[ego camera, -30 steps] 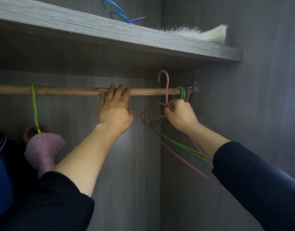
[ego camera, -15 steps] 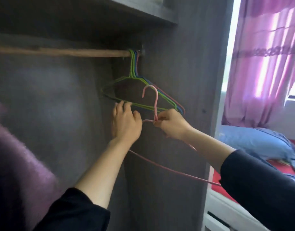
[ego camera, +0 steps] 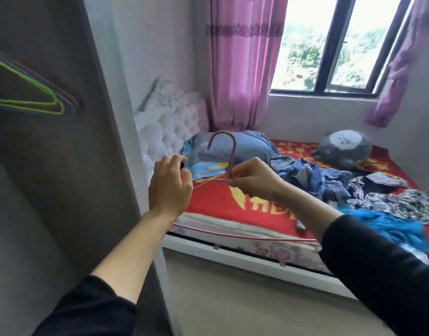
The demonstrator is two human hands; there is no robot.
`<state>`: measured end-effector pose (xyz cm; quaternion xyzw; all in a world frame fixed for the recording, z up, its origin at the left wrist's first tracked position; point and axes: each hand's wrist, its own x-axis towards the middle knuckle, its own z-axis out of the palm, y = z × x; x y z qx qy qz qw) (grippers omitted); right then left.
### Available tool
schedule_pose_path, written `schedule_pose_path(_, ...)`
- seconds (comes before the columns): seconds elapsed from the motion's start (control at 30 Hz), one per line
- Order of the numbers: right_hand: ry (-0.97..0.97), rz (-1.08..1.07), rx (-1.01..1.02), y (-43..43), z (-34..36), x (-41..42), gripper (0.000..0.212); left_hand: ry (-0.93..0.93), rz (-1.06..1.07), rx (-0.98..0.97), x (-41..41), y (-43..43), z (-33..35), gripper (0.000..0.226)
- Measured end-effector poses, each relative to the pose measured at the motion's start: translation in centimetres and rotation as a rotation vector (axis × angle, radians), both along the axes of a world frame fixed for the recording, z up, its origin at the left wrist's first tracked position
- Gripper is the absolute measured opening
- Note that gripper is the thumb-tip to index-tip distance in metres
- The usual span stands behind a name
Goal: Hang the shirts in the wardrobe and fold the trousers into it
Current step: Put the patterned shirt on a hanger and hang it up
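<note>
Pinches the pink hanger (ego camera: 233, 154) at the twisted neck just under its hook with the right hand (ego camera: 254, 180), fingers curled tight on the wire. Cannot tell whether the left hand (ego camera: 170, 187) grips as well: curled just beside that pinch, seemingly on the hanger's left shoulder, but with the contact hidden behind the knuckles. Held hook-up, with the bottom bar passing below both wrists.

Should handle as light, thin, springy wire. Likely to swing and twist if carried by the hook alone, so best kept at the neck, with a second hold out on one shoulder when threading a collar. Probably a little slick under cloth.

Beyond the pinch and to its right, a heap of shirts and trousers (ego camera: 354, 183) loose on the red bedcover (ego camera: 216, 197). Soft, limp and tangled, so better lifted by collar or waistband than dragged. Nothing on this hanger yet.

Further past the grip, a blue pillow (ego camera: 245, 146), a grey plush toy (ego camera: 342, 149), a white tufted headboard (ego camera: 170, 112), pink curtains (ego camera: 240, 69) and a window (ego camera: 330, 44). Left of the left hand, the grey wardrobe wall (ego camera: 51, 166), with green and blue hangers (ego camera: 39, 98) inside, above hand height.
</note>
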<state>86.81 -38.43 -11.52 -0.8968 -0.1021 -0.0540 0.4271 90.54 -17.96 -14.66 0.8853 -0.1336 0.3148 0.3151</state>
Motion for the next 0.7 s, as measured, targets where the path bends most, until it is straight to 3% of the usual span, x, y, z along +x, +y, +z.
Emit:
schedule_pose_path(0.27,0.109,-0.255,-0.007,-23.1,-5.5,-6.0,0.014,0.280,-0.181,0.062,-1.9,-25.3,-6.8,0.031)
schedule_pose_path(0.5,0.139,-0.548,-0.014,-38.3,-9.7,-9.1,0.009,0.430,-0.406,0.190,-2.5,-42.9,-9.3,0.034)
schedule_pose_path(0.7,0.197,-0.740,0.002,-49.1,-13.1,-8.1,0.025,0.457,-0.548,0.271,-0.1,-55.4,-12.3,0.033)
